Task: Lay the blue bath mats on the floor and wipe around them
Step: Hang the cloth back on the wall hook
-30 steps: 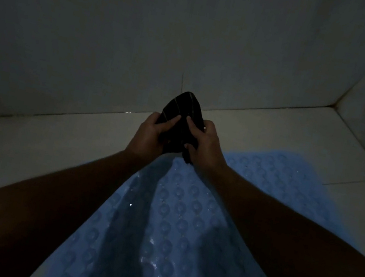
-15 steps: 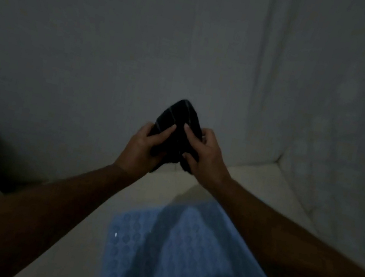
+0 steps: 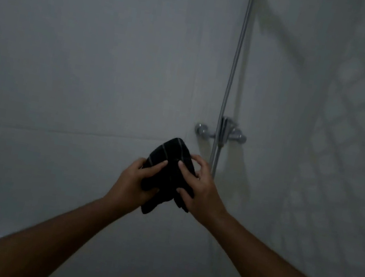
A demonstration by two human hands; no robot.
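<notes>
Holding a bunched dark cloth (image 3: 168,172) with thin pale stripes up in front of me, I have it pinched between both hands at chest height, clear of any surface. My left hand (image 3: 130,185) curls closed around its left side, thumb pressed across the front, while my right hand (image 3: 199,190) grips the right side, thumb on the front and fingers (image 3: 197,159) wrapped over the top edge. A loose end of the cloth hangs below my palms. Behind it is a pale tiled wall (image 3: 90,73), dim and shadowed. Just right of the cloth, a chrome shower mixer (image 3: 222,133) is fixed to the wall, with a hose (image 3: 235,62) rising from it. No blue bath mat shows from this angle.
</notes>
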